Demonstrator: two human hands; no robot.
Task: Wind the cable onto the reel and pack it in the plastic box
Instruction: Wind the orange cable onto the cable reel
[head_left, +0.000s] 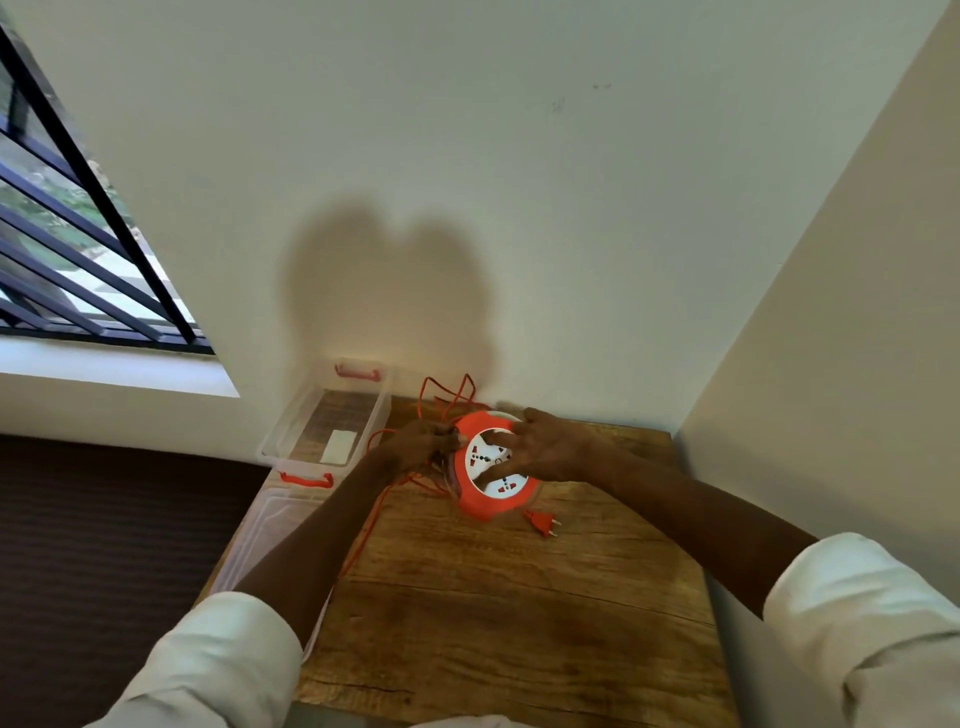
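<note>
Head view: the reel (491, 470) sits on the table (519, 597), socket face up, so you can turn it flat while the cable (363, 525) feeds in from the side. Your right hand (545, 449) lies spread over the reel's white face, fingers straight and pressing, likely to steady or spin it. Your left hand (421, 441) is at the reel's left edge, fingers curled round the cable, guiding it toward the rim. Loose cable loops behind the reel by the wall and trails toward you left of it, so winding looks far from done. The plug (541, 522) lies free just in front of the reel. The box (374, 410) stands open, left of the reel, ready to take it; its lid (260, 530) lies in front of it, out of the way.
</note>
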